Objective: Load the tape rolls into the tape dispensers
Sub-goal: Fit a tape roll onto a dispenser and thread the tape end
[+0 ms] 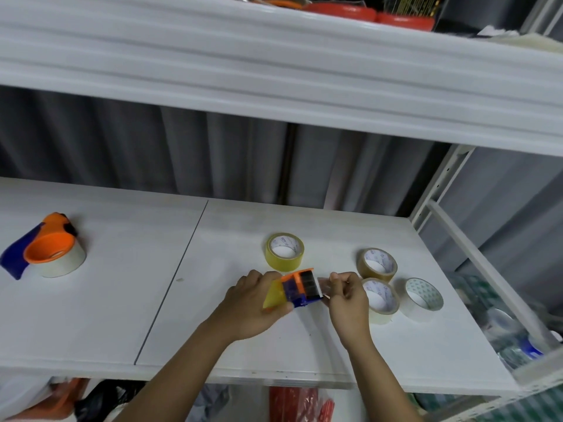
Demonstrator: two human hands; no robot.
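Observation:
My left hand (249, 303) grips an orange and blue tape dispenser (297, 289) with a yellow tape roll in it, held just above the white shelf (122, 300). My right hand (347, 303) pinches the clear tape end (323, 284) at the dispenser's toothed blade. Loose rolls lie nearby: a yellow one (284, 250) behind the dispenser, a brown one (377, 264), a clear one (382, 300) partly hidden by my right hand, and a white one (423, 299). At far left a second orange and blue dispenser (45, 248) sits loaded with a clear roll.
A white upper shelf (274, 71) overhangs the work surface. A metal upright (438, 184) stands at the right edge, with packaged goods (511, 339) beyond and below it. A seam (170, 284) runs across the shelf board. Bags lie under the shelf.

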